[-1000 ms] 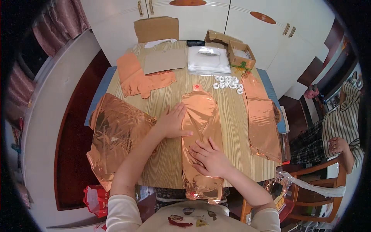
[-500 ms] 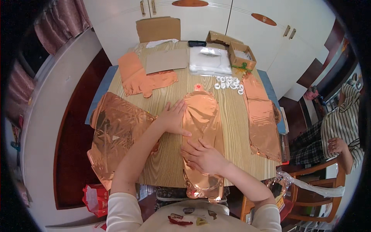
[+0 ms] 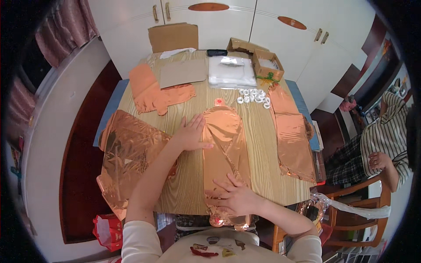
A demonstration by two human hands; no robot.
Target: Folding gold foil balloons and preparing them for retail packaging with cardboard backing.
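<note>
A folded rose-gold foil balloon [image 3: 224, 151] lies lengthwise in front of me, its near end hanging over the table's edge. My left hand [image 3: 192, 134] rests flat at its left edge, fingers stretched out and thumb on the foil. Lower down, my right hand [image 3: 237, 196] lies spread on the balloon, pressing near its lower part. Neither hand grips anything. On the left, close to my left forearm, sits a larger crinkled foil balloon [image 3: 131, 153]. Another folded foil balloon [image 3: 293, 136] lies at the right, apart from my hands.
At the back are a foil piece [image 3: 147, 90] under grey cardboard [image 3: 182, 73], clear plastic bags [image 3: 231, 72], white ribbon rolls [image 3: 252, 95] and a small cardboard box [image 3: 268, 65]. A person in a striped top [image 3: 382, 127] is at the right by a wooden chair [image 3: 364, 210].
My right hand has slid down the balloon toward the near edge, and the foil there looks flatter. My left hand stays at the balloon's left edge. The whole view has shifted slightly.
</note>
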